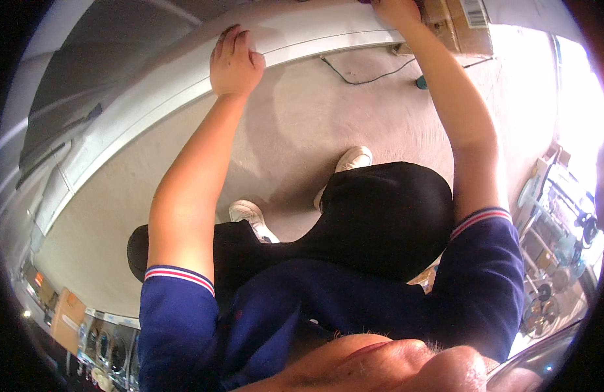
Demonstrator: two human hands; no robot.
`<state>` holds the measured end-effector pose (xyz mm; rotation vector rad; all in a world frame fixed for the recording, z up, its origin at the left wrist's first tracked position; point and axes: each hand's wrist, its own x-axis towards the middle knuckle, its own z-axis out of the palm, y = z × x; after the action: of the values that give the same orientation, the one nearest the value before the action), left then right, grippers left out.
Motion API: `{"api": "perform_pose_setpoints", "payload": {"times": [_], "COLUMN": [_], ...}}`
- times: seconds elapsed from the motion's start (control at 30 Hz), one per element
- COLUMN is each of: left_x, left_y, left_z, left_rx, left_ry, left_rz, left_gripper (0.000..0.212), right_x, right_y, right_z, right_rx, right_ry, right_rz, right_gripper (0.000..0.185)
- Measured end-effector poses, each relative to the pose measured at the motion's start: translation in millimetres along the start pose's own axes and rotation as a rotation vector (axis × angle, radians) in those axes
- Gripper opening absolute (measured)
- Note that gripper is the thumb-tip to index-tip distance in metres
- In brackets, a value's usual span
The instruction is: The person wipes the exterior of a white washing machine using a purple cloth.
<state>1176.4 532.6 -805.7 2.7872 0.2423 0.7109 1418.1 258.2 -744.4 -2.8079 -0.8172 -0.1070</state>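
My left hand rests palm down on a white painted panel, which looks like the lower body of a vehicle. Its fingers are slightly apart, with dark grime on the tips, and nothing is held. At the top edge of the picture is my right hand, beside the same panel and left of a cardboard box. Its fingers are largely cut off by the frame, and a small dark thing shows near them. Whether it grips anything is not visible.
A thin dark cable lies on the concrete floor, near a small teal object. Racks with assorted goods stand at the right. Another cardboard box is at the lower left, beside several dark round items.
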Motion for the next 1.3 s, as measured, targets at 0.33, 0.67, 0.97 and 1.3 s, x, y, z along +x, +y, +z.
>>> {"api": "perform_pose_setpoints", "payload": {"times": [0.33,0.67,0.97,1.3], "left_x": [-3.6,-9.7,23.5,28.9], "left_y": [25.6,35.0,99.5,103.5], "left_z": [-18.5,-21.3,24.4,48.5], "left_rx": [-0.390,-0.183,-0.106,-0.051], "left_ry": [0.169,-0.028,-0.206,-0.271], "left_rz": [-0.225,0.007,-0.194,0.089], "left_gripper": [0.040,0.047,0.050,0.040], "right_x": [-91.0,-19.8,-21.9,-22.3], "right_y": [-185.1,-29.9,-33.9,-9.3], "right_z": [-5.0,44.8,46.0,53.9], "right_rx": [0.469,0.145,0.117,0.242], "right_ry": [-0.264,0.458,0.251,0.270], "right_rz": [-0.139,0.272,0.223,0.162], "right_gripper": [0.066,0.015,0.020,0.016]}}
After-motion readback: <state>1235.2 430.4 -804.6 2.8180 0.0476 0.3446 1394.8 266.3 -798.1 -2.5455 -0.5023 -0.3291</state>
